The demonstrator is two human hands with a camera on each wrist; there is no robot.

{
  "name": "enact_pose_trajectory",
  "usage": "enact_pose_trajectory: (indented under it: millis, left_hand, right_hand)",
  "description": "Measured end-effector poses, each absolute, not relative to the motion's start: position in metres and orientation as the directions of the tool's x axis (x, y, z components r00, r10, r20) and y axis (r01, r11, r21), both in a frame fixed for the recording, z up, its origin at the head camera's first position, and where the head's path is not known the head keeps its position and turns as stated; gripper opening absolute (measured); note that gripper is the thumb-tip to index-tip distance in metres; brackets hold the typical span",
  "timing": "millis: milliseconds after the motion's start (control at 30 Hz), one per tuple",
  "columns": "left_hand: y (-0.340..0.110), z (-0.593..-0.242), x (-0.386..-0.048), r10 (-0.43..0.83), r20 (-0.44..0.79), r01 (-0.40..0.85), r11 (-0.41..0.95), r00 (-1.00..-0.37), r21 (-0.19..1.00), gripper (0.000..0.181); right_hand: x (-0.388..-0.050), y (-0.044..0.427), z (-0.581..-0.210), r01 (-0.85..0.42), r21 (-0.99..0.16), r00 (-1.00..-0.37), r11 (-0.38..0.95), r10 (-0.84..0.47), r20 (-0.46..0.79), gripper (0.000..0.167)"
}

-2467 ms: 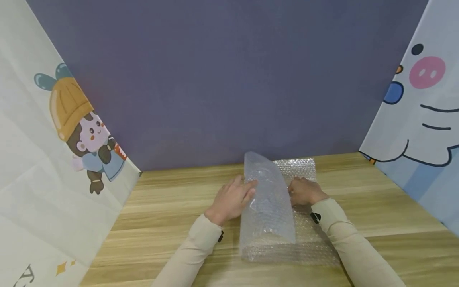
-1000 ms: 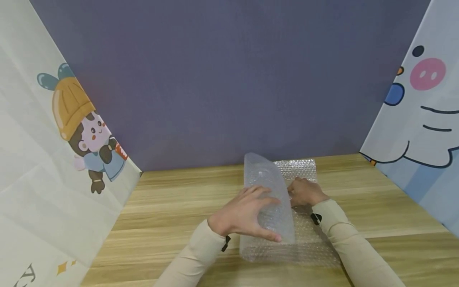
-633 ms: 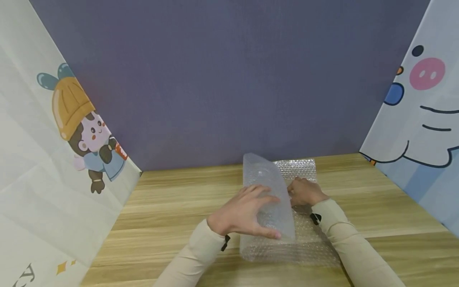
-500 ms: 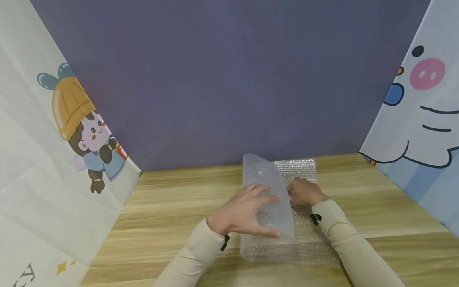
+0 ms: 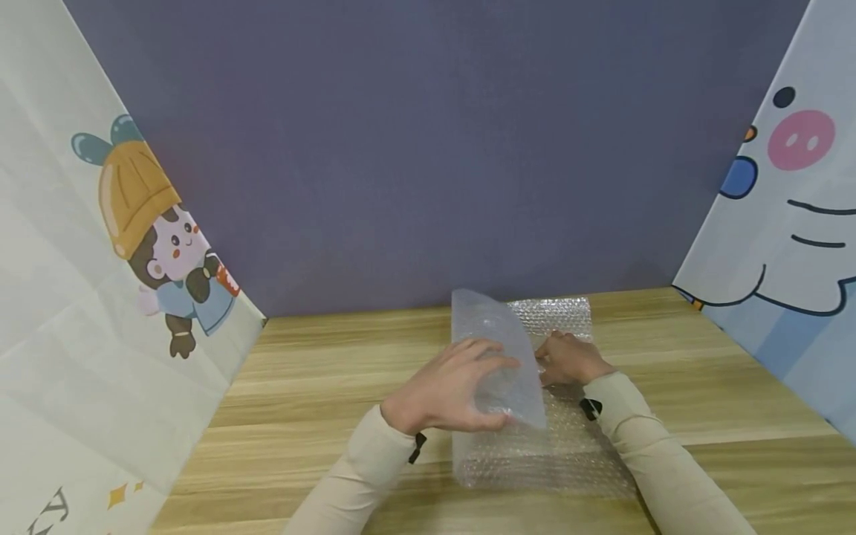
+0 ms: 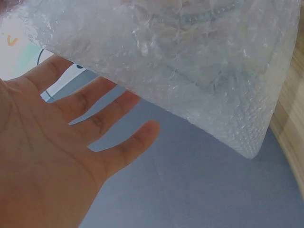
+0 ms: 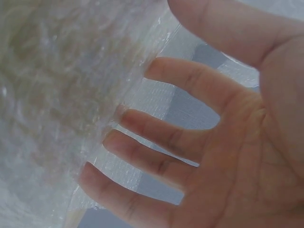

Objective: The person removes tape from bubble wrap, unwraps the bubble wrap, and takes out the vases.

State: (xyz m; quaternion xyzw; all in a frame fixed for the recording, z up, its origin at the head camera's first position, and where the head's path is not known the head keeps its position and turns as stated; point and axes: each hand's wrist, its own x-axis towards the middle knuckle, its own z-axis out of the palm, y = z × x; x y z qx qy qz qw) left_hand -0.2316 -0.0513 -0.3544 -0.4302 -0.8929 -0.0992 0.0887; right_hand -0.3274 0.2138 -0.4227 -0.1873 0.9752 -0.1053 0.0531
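A sheet of clear bubble wrap (image 5: 521,472) lies on the wooden surface, its left part folded over into a raised, curved flap (image 5: 518,394). My left hand (image 5: 448,390) is over the flap with thumb and fingers spread; the left wrist view shows its fingertips at the edge of the wrap (image 6: 190,71). At the flap's right edge, my right hand (image 5: 568,358) has its fingertips against the plastic. In the right wrist view those fingers are slightly bent and apart, touching the wrap (image 7: 57,95). Faint lines show through the layers; whether something lies inside, I cannot tell.
The wooden tabletop (image 5: 321,386) meets a dark purple-grey back panel (image 5: 401,148). Pale side panels with cartoon figures stand at left (image 5: 53,260) and right (image 5: 722,253). The wrap's far end reaches close to the back panel.
My left hand has moved from the flap's upper left towards its middle and spread its fingers, then shifted slightly up and left. The flap's lower corner has risen. My right hand has barely moved.
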Motion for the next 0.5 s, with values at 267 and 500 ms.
enact_pose_trajectory:
  millis: [267,500]
  left_hand:
    - [-0.0547,-0.3519,-0.2341,0.746,0.326,0.803,0.591,-0.581,0.078,0.068]
    - [-0.0579,-0.3493,-0.2346,0.729,0.355,0.8,0.592,-0.585,0.101,0.066]
  right_hand:
    - [-0.3302,0.2162,-0.4256,-0.366,-0.194,-0.922,0.91,-0.383,-0.053,0.042]
    - [-0.3308,0.2158,-0.4278,-0.376,-0.158,-0.921,0.913,-0.387,-0.042,0.047]
